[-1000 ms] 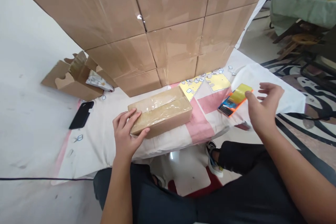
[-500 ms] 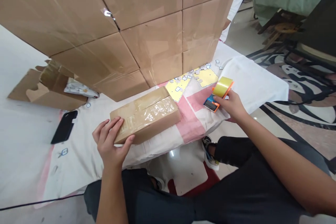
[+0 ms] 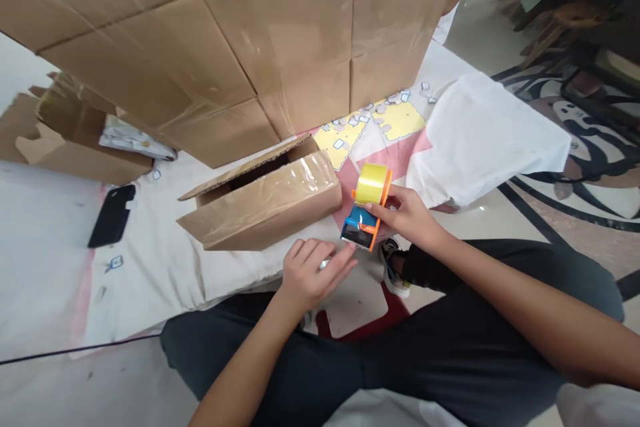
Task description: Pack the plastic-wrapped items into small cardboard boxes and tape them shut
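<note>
My right hand (image 3: 407,217) is closed around an orange and blue tape dispenser (image 3: 361,225) with a roll of yellowish tape. My left hand (image 3: 315,273) is beside it, index finger stretched towards the dispenser's lower front edge, the other fingers bent. A small shiny spot shows at its fingers; I cannot make out what it is. Left of the dispenser lies a long cardboard box (image 3: 273,213) on the cloth-covered table. Glossy tape covers part of its near flap, and its top stands partly open with a dark gap. Neither hand touches the box.
A tall stack of taped cartons (image 3: 285,40) rises behind the box. To the left are an open carton (image 3: 85,140) and a black phone-like object (image 3: 113,215). Paper scraps (image 3: 345,123) lie near the stack. A wooden stool (image 3: 575,17) stands at the far right.
My left hand has left the box and moved right to the dispenser. The dispenser has come left and nearer to me. The box's top flaps, flat before, have lifted apart.
</note>
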`<action>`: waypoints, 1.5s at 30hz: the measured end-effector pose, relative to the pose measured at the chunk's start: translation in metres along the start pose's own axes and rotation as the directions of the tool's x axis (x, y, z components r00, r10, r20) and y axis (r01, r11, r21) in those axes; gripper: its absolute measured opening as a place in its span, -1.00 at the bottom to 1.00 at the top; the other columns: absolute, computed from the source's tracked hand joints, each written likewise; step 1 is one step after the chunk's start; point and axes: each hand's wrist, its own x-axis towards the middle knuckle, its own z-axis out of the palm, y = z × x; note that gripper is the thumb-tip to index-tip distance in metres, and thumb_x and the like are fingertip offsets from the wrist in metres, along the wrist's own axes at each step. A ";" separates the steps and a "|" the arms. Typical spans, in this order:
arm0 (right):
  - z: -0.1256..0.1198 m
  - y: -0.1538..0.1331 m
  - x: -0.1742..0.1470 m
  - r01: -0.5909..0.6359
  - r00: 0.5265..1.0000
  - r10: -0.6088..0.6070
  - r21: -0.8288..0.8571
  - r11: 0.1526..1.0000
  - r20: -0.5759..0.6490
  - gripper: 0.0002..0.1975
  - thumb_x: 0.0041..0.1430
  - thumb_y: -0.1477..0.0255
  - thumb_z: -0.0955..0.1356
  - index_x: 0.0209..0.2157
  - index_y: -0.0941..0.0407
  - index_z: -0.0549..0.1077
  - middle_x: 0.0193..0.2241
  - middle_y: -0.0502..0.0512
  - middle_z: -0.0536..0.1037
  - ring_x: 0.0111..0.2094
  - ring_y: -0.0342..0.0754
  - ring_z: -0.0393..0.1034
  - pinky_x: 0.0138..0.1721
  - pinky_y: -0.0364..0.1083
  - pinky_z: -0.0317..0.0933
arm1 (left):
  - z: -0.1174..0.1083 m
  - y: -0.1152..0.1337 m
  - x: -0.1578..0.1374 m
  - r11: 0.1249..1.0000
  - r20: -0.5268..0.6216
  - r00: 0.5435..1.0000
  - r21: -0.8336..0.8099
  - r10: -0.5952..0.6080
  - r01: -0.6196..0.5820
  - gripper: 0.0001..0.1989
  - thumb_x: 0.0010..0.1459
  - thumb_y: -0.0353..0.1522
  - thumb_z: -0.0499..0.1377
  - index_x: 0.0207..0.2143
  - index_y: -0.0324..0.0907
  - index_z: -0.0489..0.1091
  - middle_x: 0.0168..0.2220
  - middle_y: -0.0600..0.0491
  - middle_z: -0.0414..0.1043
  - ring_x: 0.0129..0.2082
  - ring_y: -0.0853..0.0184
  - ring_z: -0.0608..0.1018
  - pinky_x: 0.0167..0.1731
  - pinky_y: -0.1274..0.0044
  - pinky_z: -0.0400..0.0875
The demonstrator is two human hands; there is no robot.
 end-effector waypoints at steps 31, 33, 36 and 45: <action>0.017 -0.009 -0.025 0.030 0.998 -0.026 -0.053 0.998 0.061 -0.67 0.35 0.11 0.28 -0.25 0.11 0.42 -0.37 0.04 0.45 -0.34 -0.09 0.32 -0.34 -0.11 0.23 | 0.036 0.024 -0.009 0.482 0.403 0.817 -0.665 -0.411 0.570 -0.70 0.33 -0.11 0.11 -0.04 -0.10 0.32 -0.03 -0.08 0.37 0.02 0.17 0.43 0.05 0.30 0.32; 0.018 -0.008 -0.026 0.041 0.998 -0.038 -0.059 0.997 0.049 -0.66 0.38 0.11 0.25 -0.28 0.10 0.39 -0.38 0.04 0.41 -0.33 -0.09 0.30 -0.32 -0.10 0.22 | 0.037 0.025 -0.009 0.497 0.400 0.820 -0.656 -0.410 0.568 -0.71 0.34 -0.11 0.10 -0.05 -0.10 0.31 -0.04 -0.08 0.39 0.00 0.17 0.43 0.03 0.30 0.32; 0.020 -0.006 -0.028 0.055 0.998 -0.052 -0.070 0.996 0.044 -0.64 0.40 0.11 0.21 -0.33 0.09 0.36 -0.40 0.04 0.37 -0.34 -0.08 0.26 -0.32 -0.09 0.20 | 0.038 0.027 -0.008 0.501 0.381 0.819 -0.654 -0.428 0.566 -0.75 0.36 -0.13 0.07 -0.10 -0.10 0.31 -0.08 -0.06 0.40 -0.03 0.20 0.44 -0.01 0.32 0.33; 0.023 -0.004 -0.029 0.041 0.999 -0.041 -0.076 0.996 0.013 -0.59 0.40 0.06 0.19 -0.35 0.08 0.35 -0.44 0.04 0.35 -0.36 -0.07 0.26 -0.36 -0.08 0.18 | 0.043 0.026 -0.014 0.526 0.262 0.852 -0.693 -0.453 0.492 -0.61 0.30 -0.07 0.13 0.02 -0.12 0.29 -0.08 -0.09 0.38 -0.09 0.20 0.45 -0.12 0.34 0.40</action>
